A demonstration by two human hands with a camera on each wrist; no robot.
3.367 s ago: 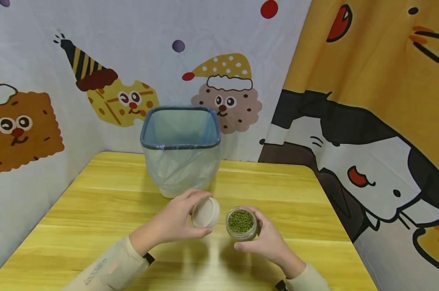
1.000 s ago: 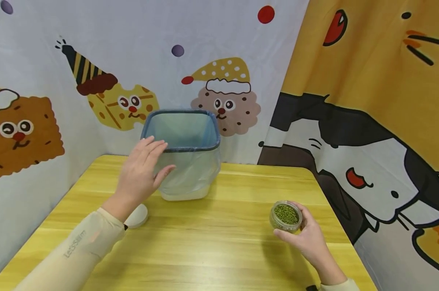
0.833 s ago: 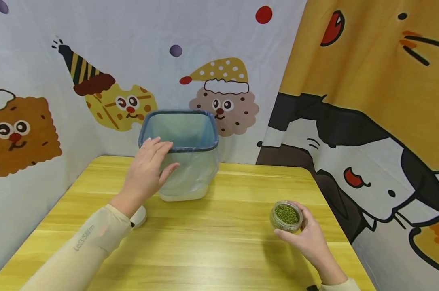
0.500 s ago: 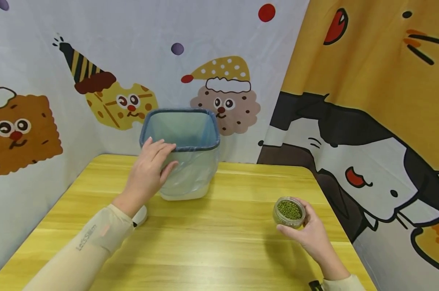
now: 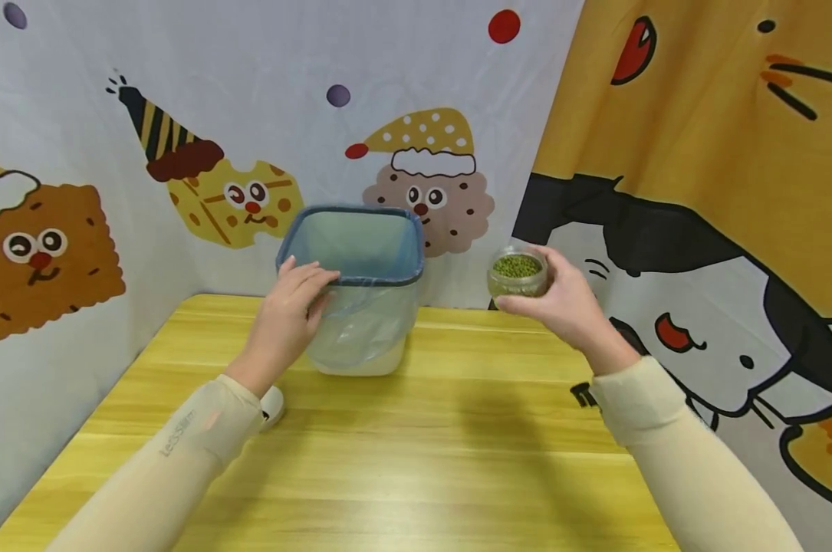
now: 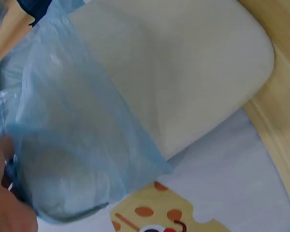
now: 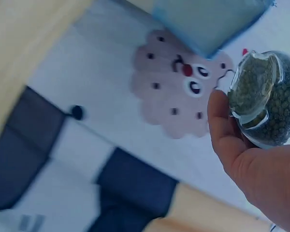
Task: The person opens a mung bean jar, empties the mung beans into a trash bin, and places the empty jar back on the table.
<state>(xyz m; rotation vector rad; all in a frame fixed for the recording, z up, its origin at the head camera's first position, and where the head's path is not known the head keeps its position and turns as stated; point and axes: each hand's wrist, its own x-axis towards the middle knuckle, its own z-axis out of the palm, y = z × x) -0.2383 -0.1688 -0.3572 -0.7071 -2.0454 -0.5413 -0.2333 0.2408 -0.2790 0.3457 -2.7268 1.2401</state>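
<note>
My right hand [image 5: 567,307] grips an open glass jar [image 5: 517,285] filled with small green beans [image 5: 516,266], raised above the table to the right of the bin. In the right wrist view, the beans [image 7: 282,106] show through the jar's glass side. My left hand [image 5: 287,322] holds the front left rim of a lined bin [image 5: 350,330], fingers over the edge and thumb against the outer side. A pale blue plastic liner [image 6: 82,111] hangs over the bin's outside in the left wrist view. Partly behind my left wrist lies a white lid [image 5: 274,406] on the table.
The bin stands toward the back of a yellow wood-grain table [image 5: 402,460]. Behind the table hangs a white cartoon-printed curtain [image 5: 250,61], with an orange one [image 5: 678,138] at the right.
The lid went from my left hand to the table, and that hand moved onto the bin's rim. My right hand shifted the jar right, then lifted it up and toward the bin.
</note>
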